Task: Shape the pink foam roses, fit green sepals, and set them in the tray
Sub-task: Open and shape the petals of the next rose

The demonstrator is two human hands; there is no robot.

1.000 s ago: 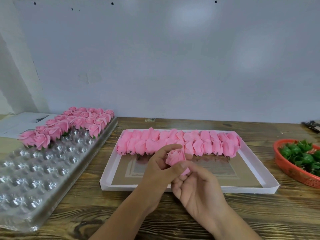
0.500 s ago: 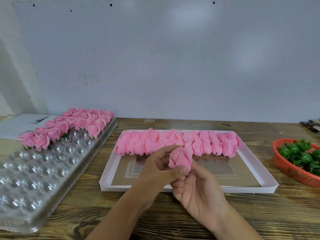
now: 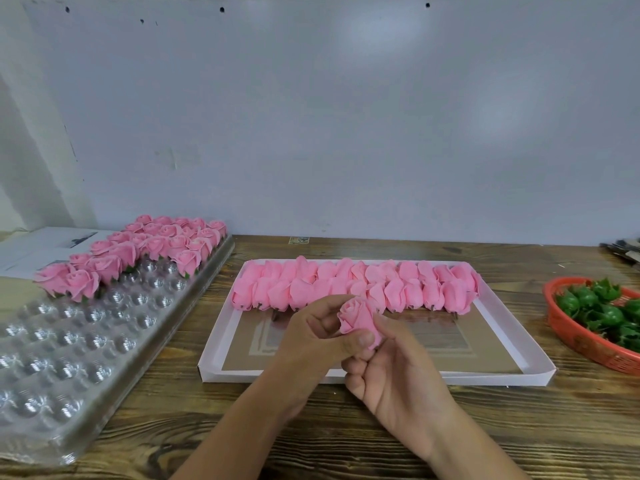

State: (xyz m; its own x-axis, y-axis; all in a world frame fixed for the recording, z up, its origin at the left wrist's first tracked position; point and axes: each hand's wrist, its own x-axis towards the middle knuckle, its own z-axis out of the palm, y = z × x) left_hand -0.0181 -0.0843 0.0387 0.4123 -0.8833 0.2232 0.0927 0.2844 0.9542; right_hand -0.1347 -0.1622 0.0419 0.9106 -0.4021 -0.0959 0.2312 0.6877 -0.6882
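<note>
Head view | left hand (image 3: 311, 341) pinches pink rose (image 3: 356, 318) | right hand (image 3: 398, 372) curled, seemingly gripping its base

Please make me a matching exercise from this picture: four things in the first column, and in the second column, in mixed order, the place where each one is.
Things:
1. rose being shaped
2. green sepals
3. finished roses
4. unshaped buds

Places:
A. in the red basket at the right edge
B. in rows at the far end of the white flat box
C. held between the left hand and right hand
D. at the far end of the clear blister tray on the left

Pairs: 1-C, 2-A, 3-D, 4-B
</note>
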